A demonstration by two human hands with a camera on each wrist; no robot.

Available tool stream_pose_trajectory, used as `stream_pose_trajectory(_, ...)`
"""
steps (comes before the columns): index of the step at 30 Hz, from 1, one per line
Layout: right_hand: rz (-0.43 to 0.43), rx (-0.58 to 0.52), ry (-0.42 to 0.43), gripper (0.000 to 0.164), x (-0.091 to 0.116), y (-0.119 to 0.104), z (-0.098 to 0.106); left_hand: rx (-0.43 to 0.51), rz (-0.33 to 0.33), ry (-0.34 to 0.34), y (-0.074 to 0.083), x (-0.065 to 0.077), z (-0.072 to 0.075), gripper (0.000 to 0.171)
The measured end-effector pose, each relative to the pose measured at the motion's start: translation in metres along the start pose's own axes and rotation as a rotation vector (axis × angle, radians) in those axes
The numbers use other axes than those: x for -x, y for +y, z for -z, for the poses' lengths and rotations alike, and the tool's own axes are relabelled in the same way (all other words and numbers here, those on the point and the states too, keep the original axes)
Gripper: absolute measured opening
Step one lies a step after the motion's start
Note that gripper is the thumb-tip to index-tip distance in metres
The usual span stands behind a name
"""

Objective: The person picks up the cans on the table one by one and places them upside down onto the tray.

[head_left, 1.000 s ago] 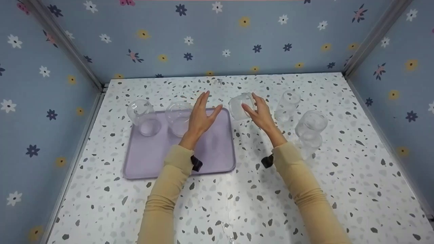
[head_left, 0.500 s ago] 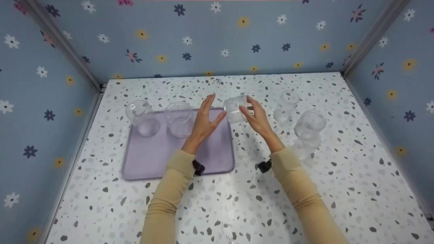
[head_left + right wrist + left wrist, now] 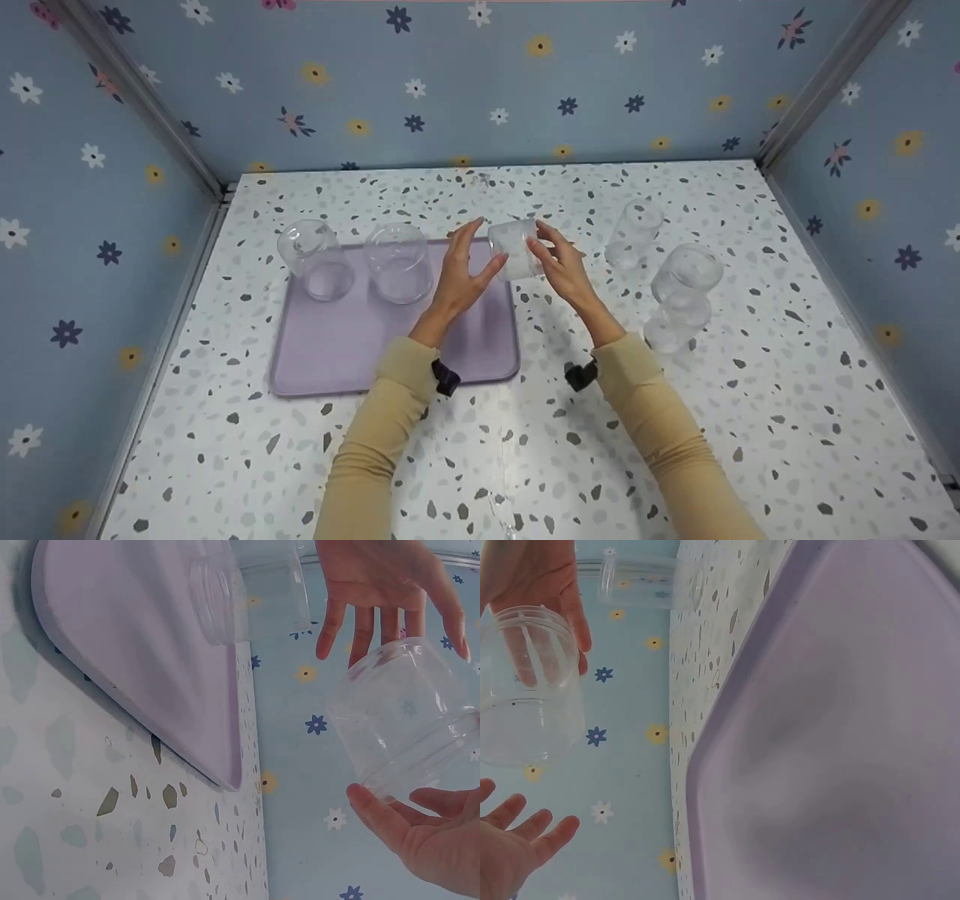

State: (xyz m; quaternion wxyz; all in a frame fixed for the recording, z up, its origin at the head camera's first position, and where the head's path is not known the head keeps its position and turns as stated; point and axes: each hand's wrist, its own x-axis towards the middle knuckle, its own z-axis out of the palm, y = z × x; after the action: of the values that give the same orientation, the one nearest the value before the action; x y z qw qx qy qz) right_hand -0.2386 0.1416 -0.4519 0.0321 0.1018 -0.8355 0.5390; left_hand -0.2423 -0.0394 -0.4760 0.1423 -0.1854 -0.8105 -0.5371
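Observation:
My right hand (image 3: 566,271) holds a clear jar (image 3: 514,251) near its threaded mouth, above the table by the right edge of the lilac tray (image 3: 319,364). The jar lies tilted, its closed base toward my left hand (image 3: 459,277). That hand hovers over the tray, its fingers relaxed and spread around the base end. In the left wrist view a gap shows between the left fingertips (image 3: 562,829) and the jar (image 3: 532,716). From the right wrist, the thumb and fingers curl about the jar's (image 3: 401,712) rim end.
Two clear jars stand at the back of the tray, one at the left (image 3: 328,279) and one in the middle (image 3: 397,262). On the right side of the speckled table are a tall clear container (image 3: 634,234), a wider one (image 3: 688,271) and another (image 3: 679,322). Patterned walls enclose the table.
The right hand has brought the jar left and slightly nearer the body, turning it more sideways. My left hand has moved right, closer to the jar's base.

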Motion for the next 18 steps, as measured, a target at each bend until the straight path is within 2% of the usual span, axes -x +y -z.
stream_pose_trajectory(6, -0.042, -0.154, -0.015, 0.047, 0.002, 0.000, -0.004, 0.044, -0.009, -0.018, 0.000, 0.002, -0.002, 0.067)
stream_pose_trajectory(10, -0.076, -0.238, -0.020, 0.046, 0.003, -0.001, -0.005, 0.078, -0.043, -0.020, 0.001, 0.002, -0.004, 0.067)
stream_pose_trajectory(17, -0.148, -0.341, -0.027, 0.049, 0.006, -0.006, -0.006, 0.129, -0.055, -0.022, 0.040, 0.008, 0.005, 0.063)
stream_pose_trajectory(18, -0.151, -0.348, -0.025, 0.050, 0.006, -0.006, -0.007, 0.134, -0.060, -0.019, 0.041, 0.009, 0.005, 0.063)
